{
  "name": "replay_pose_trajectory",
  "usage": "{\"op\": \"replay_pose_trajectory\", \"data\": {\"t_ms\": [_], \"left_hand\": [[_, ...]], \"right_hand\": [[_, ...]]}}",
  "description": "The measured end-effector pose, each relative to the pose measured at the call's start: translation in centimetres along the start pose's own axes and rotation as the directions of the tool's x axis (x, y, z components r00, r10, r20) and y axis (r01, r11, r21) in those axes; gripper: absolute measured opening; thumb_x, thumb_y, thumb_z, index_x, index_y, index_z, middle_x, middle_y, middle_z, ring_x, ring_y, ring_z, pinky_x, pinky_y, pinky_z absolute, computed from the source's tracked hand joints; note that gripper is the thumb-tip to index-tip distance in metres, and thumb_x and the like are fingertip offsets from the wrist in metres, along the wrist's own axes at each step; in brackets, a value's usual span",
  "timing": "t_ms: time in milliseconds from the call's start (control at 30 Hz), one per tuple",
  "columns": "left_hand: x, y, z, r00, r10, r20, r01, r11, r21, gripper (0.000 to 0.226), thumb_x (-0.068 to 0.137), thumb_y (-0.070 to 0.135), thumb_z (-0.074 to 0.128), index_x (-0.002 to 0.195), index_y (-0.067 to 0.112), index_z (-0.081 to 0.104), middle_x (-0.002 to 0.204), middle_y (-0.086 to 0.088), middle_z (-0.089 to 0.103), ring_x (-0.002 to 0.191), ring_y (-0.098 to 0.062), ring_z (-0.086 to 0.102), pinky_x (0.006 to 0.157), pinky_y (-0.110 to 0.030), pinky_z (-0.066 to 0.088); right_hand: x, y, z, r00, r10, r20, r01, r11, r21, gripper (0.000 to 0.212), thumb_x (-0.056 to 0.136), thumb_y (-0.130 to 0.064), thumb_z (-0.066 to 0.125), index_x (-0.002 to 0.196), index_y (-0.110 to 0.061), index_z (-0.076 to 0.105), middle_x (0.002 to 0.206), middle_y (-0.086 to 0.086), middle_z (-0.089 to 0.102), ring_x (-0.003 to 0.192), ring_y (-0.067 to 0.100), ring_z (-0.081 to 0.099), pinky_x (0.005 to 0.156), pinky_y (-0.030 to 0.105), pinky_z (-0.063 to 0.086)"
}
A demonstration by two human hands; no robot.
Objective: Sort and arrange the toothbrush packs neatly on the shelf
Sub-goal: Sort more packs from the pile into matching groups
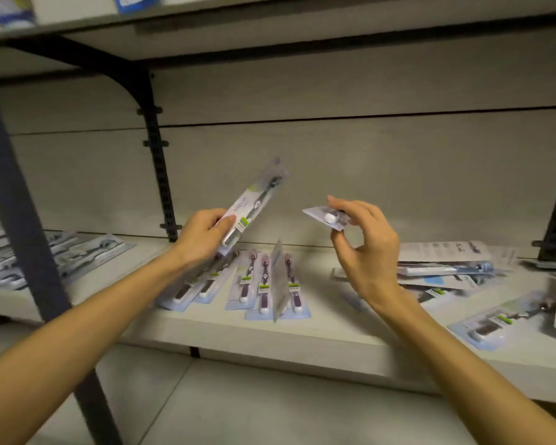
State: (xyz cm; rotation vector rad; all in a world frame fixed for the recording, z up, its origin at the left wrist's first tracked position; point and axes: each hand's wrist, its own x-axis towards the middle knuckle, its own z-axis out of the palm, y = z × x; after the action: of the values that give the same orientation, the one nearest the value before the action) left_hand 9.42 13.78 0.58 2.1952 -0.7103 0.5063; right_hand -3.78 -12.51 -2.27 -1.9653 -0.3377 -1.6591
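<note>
Clear plastic over pale card wraps the toothbrush pack [254, 203] that the left hand [199, 239] grips by its lower end, thumb across the face, so that the pack slants up and to the right above the shelf [302, 335]. The right hand [363, 248] pinches a second pack [326, 216] between thumb and fingertips; this one is seen nearly end-on, its point aimed toward the left hand, and the other fingers curl loosely below it. The two held packs are apart, with a gap between them.

Below and between the hands lies a row of packs [264, 284] with purple brushes, flat on the shelf and roughly side by side, heads toward the back wall. One pack [278, 281] in that row stands on its edge, tilted. Under the left wrist two more packs [196, 284] lie at a slant, overlapping the row's left end.

Beyond the right hand a loose heap of packs [446, 268] sprawls at mixed angles, some overlapping. Nearer the shelf's front edge, to the right of the right forearm, a single pack [501, 319] lies askew. Far left of the left hand, past a dark upright post [23, 220], more packs [77, 255] lie on the neighbouring shelf section. A higher shelf [174, 14] carries blue and white items, too blurred to identify.
</note>
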Motion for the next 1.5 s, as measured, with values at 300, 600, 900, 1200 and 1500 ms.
{"op": "replay_pose_trajectory", "data": {"t_ms": [300, 600, 900, 1200, 1500], "left_hand": [[-7.8, -1.8, -4.7, 0.975, -0.171, -0.139, 0.099, 0.903, -0.418, 0.023, 0.105, 0.021, 0.047, 0.108, 0.011, 0.067, 0.092, -0.004, 0.072, 0.077, -0.009, 0.067, 0.065, -0.023, 0.051], [-18.0, -5.9, -15.1, 0.984, 0.042, -0.171, -0.092, 0.952, -0.292, 0.025, 0.105, 0.026, 0.046, 0.125, 0.025, 0.062, 0.116, 0.009, 0.070, 0.099, -0.007, 0.069, 0.075, -0.030, 0.058], [-28.6, -15.6, -26.0, 0.944, -0.058, -0.326, -0.087, 0.907, -0.413, 0.027, 0.102, 0.030, 0.047, 0.119, 0.019, 0.064, 0.108, 0.007, 0.073, 0.089, -0.016, 0.072, 0.066, -0.034, 0.060], [-28.4, -25.5, -32.8, 0.892, -0.361, -0.272, 0.188, 0.843, -0.504, 0.019, 0.105, 0.017, 0.046, 0.109, 0.022, 0.064, 0.094, 0.007, 0.074, 0.081, -0.009, 0.069, 0.066, -0.019, 0.052], [-19.3, -31.8, -34.0, 0.852, -0.505, -0.135, 0.362, 0.757, -0.544, 0.014, 0.102, 0.015, 0.048, 0.110, 0.016, 0.060, 0.095, -0.008, 0.071, 0.074, -0.023, 0.068, 0.045, -0.027, 0.052]], "right_hand": [[-2.5, -7.4, 4.3, 0.975, -0.208, 0.077, 0.199, 0.974, 0.111, 0.054, 0.075, 0.007, 0.075, 0.126, 0.000, 0.062, 0.136, -0.003, 0.057, 0.114, 0.024, 0.063, 0.088, 0.028, 0.055], [-5.6, -21.1, 10.8, 0.968, -0.251, 0.006, 0.247, 0.957, 0.152, 0.035, 0.102, -0.021, 0.053, 0.134, -0.008, 0.050, 0.138, 0.018, 0.048, 0.127, 0.033, 0.053, 0.102, 0.021, 0.046], [-11.2, -36.9, 20.4, 0.928, -0.363, 0.080, 0.346, 0.922, 0.173, 0.050, 0.093, -0.016, 0.070, 0.136, -0.008, 0.044, 0.146, 0.018, 0.038, 0.139, 0.039, 0.041, 0.118, 0.035, 0.034], [-13.3, -41.1, 30.1, 0.733, -0.324, 0.598, 0.334, 0.937, 0.099, 0.074, 0.079, -0.014, 0.081, 0.144, -0.011, 0.046, 0.149, 0.008, 0.044, 0.147, 0.025, 0.032, 0.102, 0.041, 0.053], [-11.4, -37.7, 39.3, 0.773, -0.052, 0.633, 0.120, 0.991, -0.066, 0.063, 0.077, 0.006, 0.059, 0.135, -0.019, 0.051, 0.139, -0.002, 0.048, 0.125, 0.021, 0.048, 0.078, 0.043, 0.058]]}}
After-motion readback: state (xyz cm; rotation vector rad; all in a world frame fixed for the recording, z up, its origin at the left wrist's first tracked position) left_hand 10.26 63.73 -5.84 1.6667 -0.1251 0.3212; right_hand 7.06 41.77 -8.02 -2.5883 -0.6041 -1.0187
